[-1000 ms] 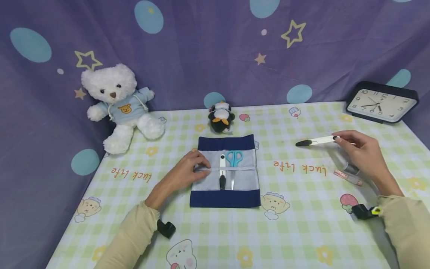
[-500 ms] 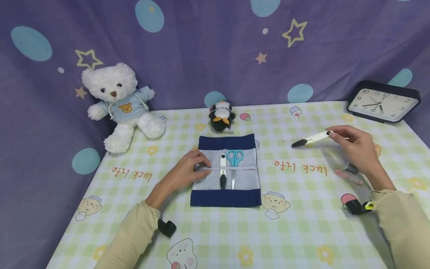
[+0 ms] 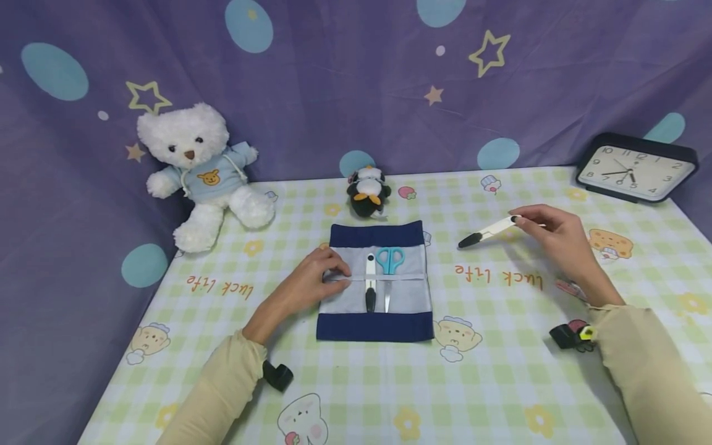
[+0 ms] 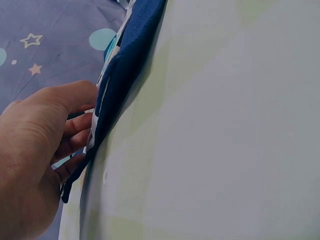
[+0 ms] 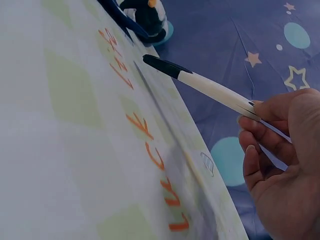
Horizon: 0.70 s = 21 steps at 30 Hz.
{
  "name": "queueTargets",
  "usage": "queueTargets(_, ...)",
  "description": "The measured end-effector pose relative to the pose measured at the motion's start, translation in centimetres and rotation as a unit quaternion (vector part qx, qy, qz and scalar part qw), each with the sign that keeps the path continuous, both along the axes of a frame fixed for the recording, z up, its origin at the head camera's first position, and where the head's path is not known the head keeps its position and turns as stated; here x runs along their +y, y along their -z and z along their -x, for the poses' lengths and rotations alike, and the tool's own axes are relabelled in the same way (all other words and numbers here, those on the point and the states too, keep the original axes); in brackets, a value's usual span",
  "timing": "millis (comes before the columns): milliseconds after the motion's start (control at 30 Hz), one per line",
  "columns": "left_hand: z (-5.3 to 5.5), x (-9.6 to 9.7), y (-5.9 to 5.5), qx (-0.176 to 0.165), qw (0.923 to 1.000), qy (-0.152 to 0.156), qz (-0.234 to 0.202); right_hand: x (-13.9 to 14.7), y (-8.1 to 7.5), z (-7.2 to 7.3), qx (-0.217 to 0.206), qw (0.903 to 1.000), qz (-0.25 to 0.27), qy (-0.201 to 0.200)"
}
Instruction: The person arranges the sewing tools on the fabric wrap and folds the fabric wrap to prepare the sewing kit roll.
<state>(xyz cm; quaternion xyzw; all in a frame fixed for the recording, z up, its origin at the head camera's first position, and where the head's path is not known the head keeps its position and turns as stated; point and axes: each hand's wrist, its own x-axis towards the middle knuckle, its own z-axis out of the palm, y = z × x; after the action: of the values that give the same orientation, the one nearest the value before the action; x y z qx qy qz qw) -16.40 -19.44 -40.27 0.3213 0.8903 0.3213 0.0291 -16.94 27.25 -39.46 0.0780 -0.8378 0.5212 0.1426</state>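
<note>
A navy-edged cloth pouch (image 3: 374, 327) lies spread on the table, its grey inside facing up. Under its strap sit a slim white tool with a black end (image 3: 370, 275) and turquoise-handled scissors (image 3: 390, 261), side by side. My left hand (image 3: 314, 278) rests at the pouch's left edge, thumb and fingers apart; in the left wrist view the fingertips touch the pouch edge (image 4: 122, 65). To the right, my right hand (image 3: 562, 244) pinches a second slim white tool (image 3: 495, 230) by its end, above the table. Its black end (image 5: 162, 65) points left, toward the pouch.
A small penguin plush (image 3: 368, 191) lies behind the pouch. A white teddy bear (image 3: 208, 179) sits at the back left, and a black-framed clock (image 3: 636, 168) stands at the back right. A pinkish small item (image 3: 568, 288) is partly hidden by my right wrist.
My right hand has moved left with the white tool, closer to the pouch, and the tool tilts more, black end lower. My left hand and the pouch stay in place.
</note>
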Motion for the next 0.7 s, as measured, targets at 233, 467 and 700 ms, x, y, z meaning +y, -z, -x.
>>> queueTargets(233, -0.1, 0.1, -0.1, 0.001, 1.0, 0.001, 0.0, -1.6, 0.0, 0.9, 0.018, 0.9982, 0.028, -0.049)
queueTargets(467, 0.0, 0.1, 0.0, 0.001, 1.0, 0.003, 0.003, -3.5, 0.0, 1.5, 0.023, 0.9964, 0.042, -0.071)
queueTargets(700, 0.0, 0.1, -0.1, 0.01, 0.9999, 0.008, 0.002, -5.6, -0.5, 1.7, 0.026, 0.9942, 0.052, -0.091)
